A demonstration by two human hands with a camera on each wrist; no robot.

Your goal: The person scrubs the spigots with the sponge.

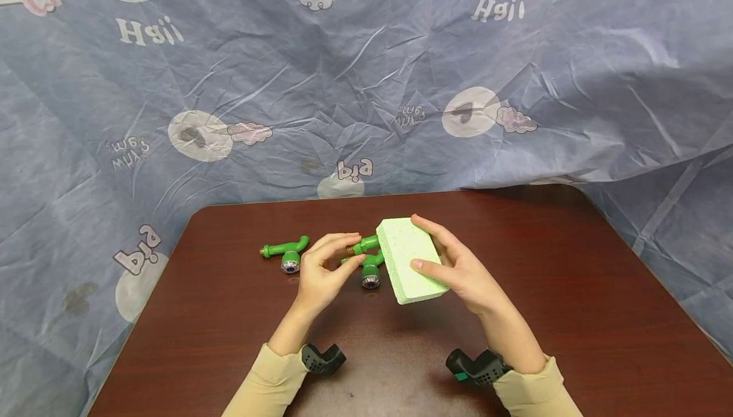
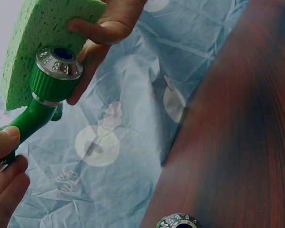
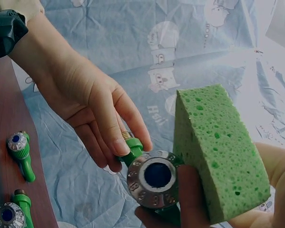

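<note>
Sponge (image 1: 411, 259) gripped in right hand (image 1: 466, 274), pressed against green tap (image 1: 366, 246); left hand (image 1: 321, 274) pinches tap's threaded end above table (image 1: 572, 289).

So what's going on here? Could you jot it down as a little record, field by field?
Left hand: pinches a green tap by its threaded end
Right hand: holds a green sponge against that tap
Tap's grip end: silver ring with a blue centre
Also on the table: spare taps, lying to the left of the hands
Backdrop: blue cartoon-print cloth
</note>
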